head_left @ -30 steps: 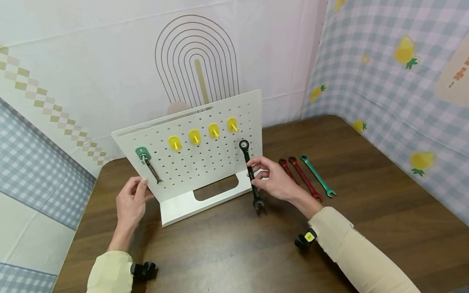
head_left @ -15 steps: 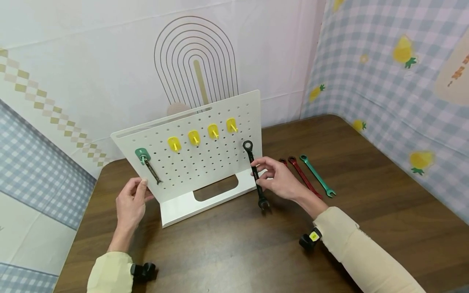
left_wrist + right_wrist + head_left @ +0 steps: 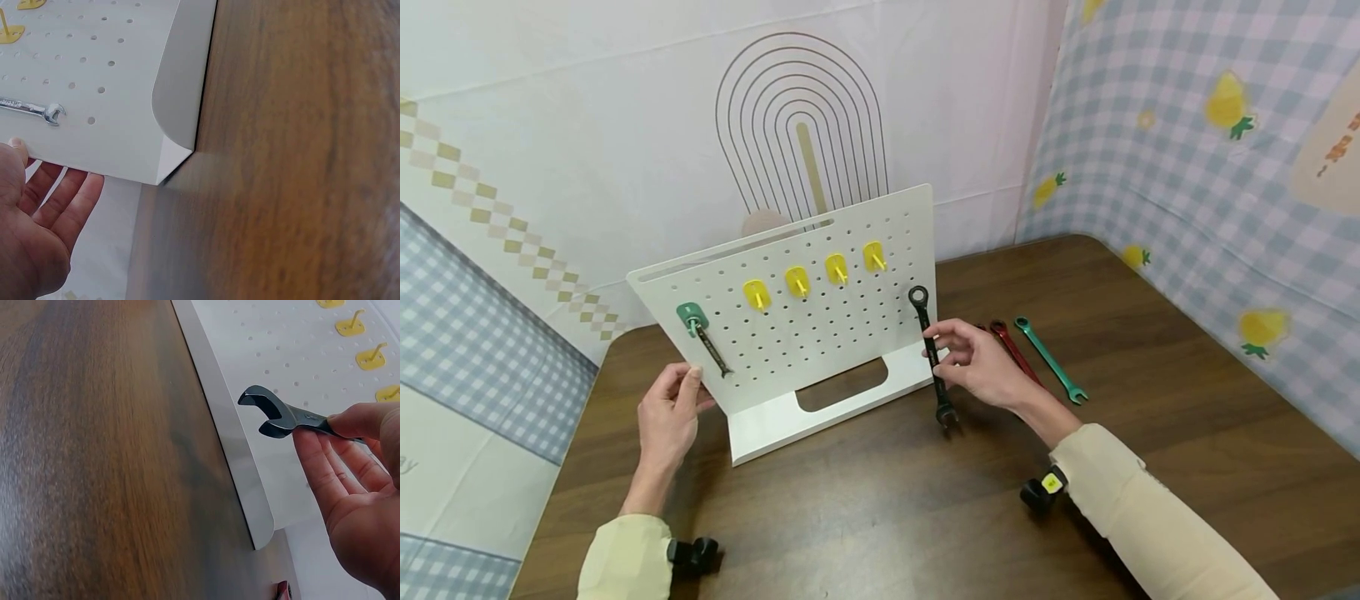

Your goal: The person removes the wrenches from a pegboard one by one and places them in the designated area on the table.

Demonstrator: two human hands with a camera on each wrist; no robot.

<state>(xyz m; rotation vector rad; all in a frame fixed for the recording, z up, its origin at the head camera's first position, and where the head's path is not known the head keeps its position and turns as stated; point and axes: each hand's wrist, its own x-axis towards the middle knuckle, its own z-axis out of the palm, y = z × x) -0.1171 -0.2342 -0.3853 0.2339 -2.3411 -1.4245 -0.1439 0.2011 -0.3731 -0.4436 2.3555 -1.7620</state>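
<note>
My right hand (image 3: pixel 981 362) pinches a black combination wrench (image 3: pixel 931 354) by its shank, ring end up and open end down, in front of the pegboard's right edge. In the right wrist view the open end of that wrench (image 3: pixel 272 415) points away from the thumb. My left hand (image 3: pixel 672 412) grips the left edge of the white pegboard (image 3: pixel 805 342), thumb in front and fingers behind. Near that edge a small silver wrench (image 3: pixel 711 350) hangs from a green hook (image 3: pixel 692 317). Several yellow hooks (image 3: pixel 797 282) run in a row across the board, with nothing on them.
Right of the board, a green wrench (image 3: pixel 1048 358) and a red wrench (image 3: pixel 1015 350) lie on the brown wooden table (image 3: pixel 850 517). Another red one is mostly hidden behind my right hand. Patterned cloth (image 3: pixel 970 100) hangs behind the table.
My right hand has moved a little to the right with the black wrench, away from the row of yellow hooks. The left hand and the board have stayed nearly in place.
</note>
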